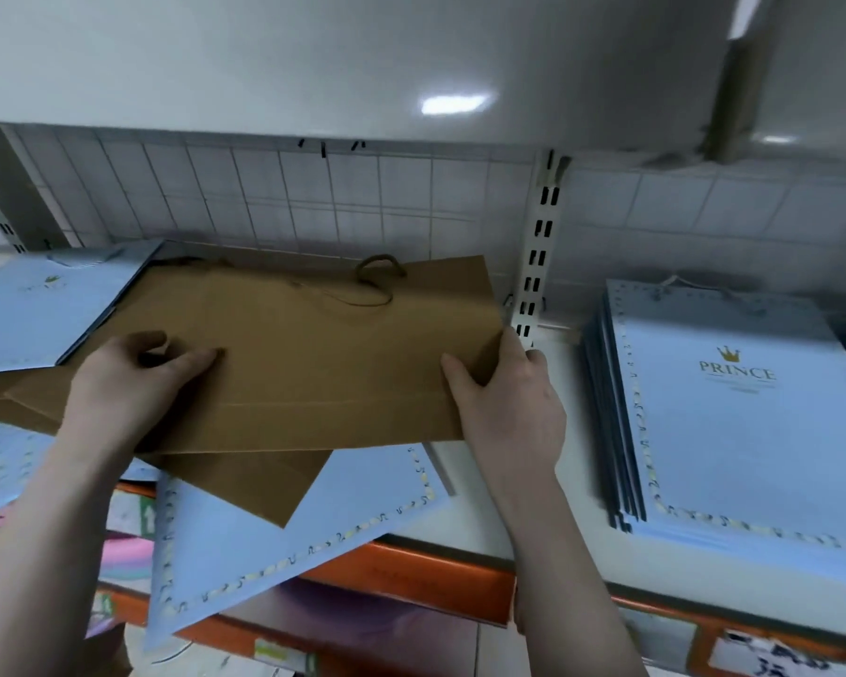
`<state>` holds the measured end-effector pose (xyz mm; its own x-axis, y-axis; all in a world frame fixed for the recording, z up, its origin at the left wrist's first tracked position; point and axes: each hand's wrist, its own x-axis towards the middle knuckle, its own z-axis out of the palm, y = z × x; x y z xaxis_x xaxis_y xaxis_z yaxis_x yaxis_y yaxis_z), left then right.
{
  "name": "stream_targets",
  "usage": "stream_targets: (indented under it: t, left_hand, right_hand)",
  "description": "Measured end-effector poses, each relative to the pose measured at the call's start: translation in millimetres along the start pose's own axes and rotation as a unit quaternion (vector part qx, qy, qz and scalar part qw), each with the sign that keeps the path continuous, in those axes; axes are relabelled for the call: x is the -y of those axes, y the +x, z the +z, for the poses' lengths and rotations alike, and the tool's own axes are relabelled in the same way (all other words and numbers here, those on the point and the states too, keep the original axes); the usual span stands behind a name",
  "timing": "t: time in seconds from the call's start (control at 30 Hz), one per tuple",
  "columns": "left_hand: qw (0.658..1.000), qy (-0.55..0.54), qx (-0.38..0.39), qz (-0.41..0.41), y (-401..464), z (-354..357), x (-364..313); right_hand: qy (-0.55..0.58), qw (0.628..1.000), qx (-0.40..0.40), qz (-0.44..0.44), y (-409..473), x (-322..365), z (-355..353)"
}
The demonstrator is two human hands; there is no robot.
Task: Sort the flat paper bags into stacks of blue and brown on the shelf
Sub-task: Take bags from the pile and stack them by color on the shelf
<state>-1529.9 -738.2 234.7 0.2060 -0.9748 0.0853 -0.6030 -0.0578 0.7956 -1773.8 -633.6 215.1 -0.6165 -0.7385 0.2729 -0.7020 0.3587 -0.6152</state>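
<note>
Brown bag (313,354) lying flat atop mixed pile on shelf (548,481), left of blue stack (748,432); pinched at right edge by right hand (504,403); pressed under curled fingers of left hand (133,383); likely light, floppy, slippery; best gripped at both side edges.

I see a white slotted upright (538,266) rising against the tiled wall (313,197), with a wire grid panel (245,188) left of it. An orange price rail (411,583) runs below, carrying a handwritten label (772,659) at right.
</note>
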Motion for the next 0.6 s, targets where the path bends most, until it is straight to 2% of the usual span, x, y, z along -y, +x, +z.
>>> stream_targets:
  t: [0.17, 0.3, 0.43, 0.6]
  left_hand:
    - [0.999, 0.008, 0.029, 0.018, -14, -10, -5]
    - [0.995, 0.072, 0.043, 0.057, -40, -13, 2]
    - [0.990, 0.112, 0.048, 0.076, -75, -14, 19]
    - [0.988, 0.105, 0.051, 0.099, -124, -12, 33]
  right_hand:
    - [-0.006, 1.000, -0.006, -0.001, -22, -6, -14]
    - [-0.021, 1.000, -0.021, 0.003, -54, -12, -30]
    - [-0.069, 0.997, -0.028, 0.013, -97, -25, -48]
    - [-0.126, 0.990, -0.002, 0.056, -146, -43, -68]
